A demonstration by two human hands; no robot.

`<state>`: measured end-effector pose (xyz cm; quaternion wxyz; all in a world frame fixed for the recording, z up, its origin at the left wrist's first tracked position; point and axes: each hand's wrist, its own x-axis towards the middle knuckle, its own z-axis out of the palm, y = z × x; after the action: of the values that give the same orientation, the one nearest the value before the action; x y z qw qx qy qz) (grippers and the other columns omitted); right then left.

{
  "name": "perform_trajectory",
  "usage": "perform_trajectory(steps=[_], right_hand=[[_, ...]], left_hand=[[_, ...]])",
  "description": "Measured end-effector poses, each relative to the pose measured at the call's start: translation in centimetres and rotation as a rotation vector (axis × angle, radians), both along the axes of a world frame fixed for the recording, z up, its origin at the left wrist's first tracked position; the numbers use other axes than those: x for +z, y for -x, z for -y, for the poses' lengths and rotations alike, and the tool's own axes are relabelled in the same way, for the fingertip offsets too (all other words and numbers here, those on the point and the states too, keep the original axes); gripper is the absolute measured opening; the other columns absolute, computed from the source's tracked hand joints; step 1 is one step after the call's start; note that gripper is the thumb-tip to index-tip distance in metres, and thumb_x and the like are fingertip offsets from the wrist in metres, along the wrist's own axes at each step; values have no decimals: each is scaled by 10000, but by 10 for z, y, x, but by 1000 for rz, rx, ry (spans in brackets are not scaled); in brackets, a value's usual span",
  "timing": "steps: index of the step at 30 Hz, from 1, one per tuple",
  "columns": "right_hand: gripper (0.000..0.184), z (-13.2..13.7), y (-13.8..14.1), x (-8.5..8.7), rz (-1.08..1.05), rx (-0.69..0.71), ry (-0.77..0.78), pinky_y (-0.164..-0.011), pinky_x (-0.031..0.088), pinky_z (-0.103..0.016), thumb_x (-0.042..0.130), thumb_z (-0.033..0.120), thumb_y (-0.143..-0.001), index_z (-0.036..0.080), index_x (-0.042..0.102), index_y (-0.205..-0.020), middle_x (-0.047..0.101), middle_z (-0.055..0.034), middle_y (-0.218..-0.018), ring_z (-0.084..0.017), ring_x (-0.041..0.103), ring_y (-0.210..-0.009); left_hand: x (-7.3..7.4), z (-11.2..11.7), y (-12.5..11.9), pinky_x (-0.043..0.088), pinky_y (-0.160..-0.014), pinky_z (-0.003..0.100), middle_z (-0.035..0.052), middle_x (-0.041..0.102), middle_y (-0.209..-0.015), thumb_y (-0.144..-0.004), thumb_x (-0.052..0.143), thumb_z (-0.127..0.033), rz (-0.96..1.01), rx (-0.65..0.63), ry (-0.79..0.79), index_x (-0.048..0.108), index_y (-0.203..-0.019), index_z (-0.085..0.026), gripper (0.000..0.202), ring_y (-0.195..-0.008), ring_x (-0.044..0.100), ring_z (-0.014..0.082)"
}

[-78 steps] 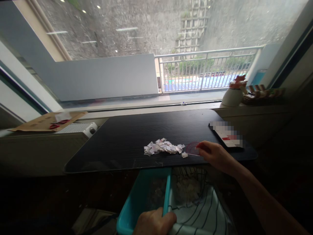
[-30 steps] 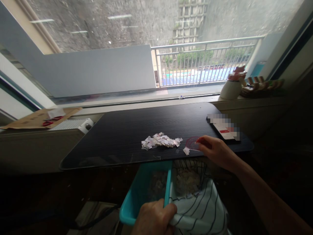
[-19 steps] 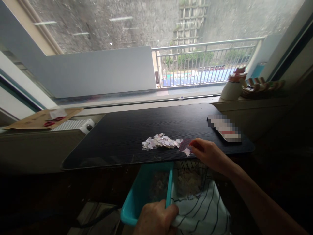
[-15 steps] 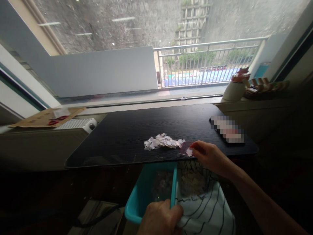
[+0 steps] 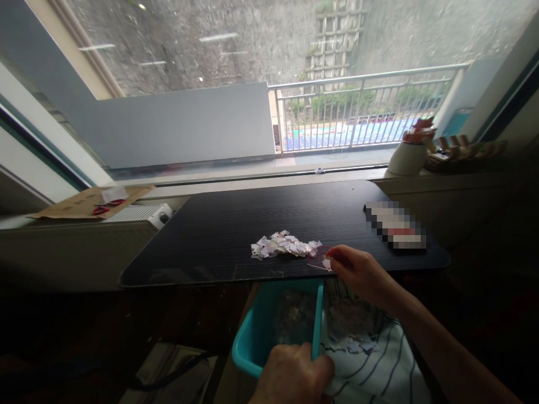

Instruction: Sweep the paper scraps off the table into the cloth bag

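My right hand [image 5: 357, 272] rests at the front edge of the black table [image 5: 219, 224], fingers pinched on a thin clear pinkish plastic card [image 5: 318, 258] that carries a small white paper scrap. The card lies just right of a pile of small white paper scraps [image 5: 282, 246]. My left hand [image 5: 295, 376] is closed on the near rim of a teal plastic bin [image 5: 261, 331] held below the table edge. Paper scraps lie inside the bin and on the striped cloth [image 5: 370, 370] beside it.
A flat card-like object [image 5: 396, 227] lies on the table's right end. On the sill stand a white pot [image 5: 406, 157] and a low basket [image 5: 458, 151]. A brown envelope [image 5: 90, 202] lies on a white heater [image 5: 138, 213] at left. A window spans the back.
My right hand slid the clear card left toward the pile and lifted a scrap onto it. The teal bin and my left hand shifted right under the table edge.
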<state>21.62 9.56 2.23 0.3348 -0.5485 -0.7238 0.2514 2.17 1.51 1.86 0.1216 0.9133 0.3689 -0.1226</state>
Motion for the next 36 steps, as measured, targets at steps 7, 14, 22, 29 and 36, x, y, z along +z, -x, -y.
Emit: perform_trajectory(steps=[7, 14, 22, 29, 36], right_hand=[[155, 0, 0, 0, -9, 39, 26, -588, 408, -226, 482, 277, -841, 199, 612, -872, 637, 11, -713, -123, 545, -626], [160, -5, -5, -2, -24, 79, 54, -583, 405, -225, 493, 305, -845, 198, 611, -862, 632, 12, -719, -118, 540, -627], [174, -2, 3, -2, -58, 159, 84, -576, 405, -214, 473, 312, -867, 205, 609, -882, 630, 14, -744, -113, 537, -632], [170, -9, 8, 1, -24, 146, 43, -581, 397, -211, 482, 289, -860, 199, 622, -897, 624, 18, -732, -107, 527, -629], [164, -9, 15, 3, -28, 134, 56, -566, 395, -210, 488, 287, -855, 188, 617, -874, 603, 23, -697, -104, 511, -612]], left_hand=[[-7, 0, 1, 428, -502, 239, 43, 650, -742, -696, 703, -235, 64, 18, -18, 656, -866, -194, 181, -612, 604, 216], [-9, 0, 0, 423, -510, 247, 55, 651, -750, -706, 698, -247, 54, 36, 17, 659, -866, -189, 175, -624, 604, 229], [-8, -1, 4, 420, -531, 251, 56, 653, -775, -710, 696, -252, 67, 49, 53, 655, -886, -194, 190, -645, 597, 226], [0, -2, 6, 470, -560, 291, 80, 666, -820, -745, 671, -241, -3, 43, 80, 656, -946, -186, 209, -705, 632, 269], [0, -3, 5, 497, -590, 284, 72, 670, -836, -737, 672, -230, 4, 60, 74, 656, -953, -196, 219, -720, 644, 257]])
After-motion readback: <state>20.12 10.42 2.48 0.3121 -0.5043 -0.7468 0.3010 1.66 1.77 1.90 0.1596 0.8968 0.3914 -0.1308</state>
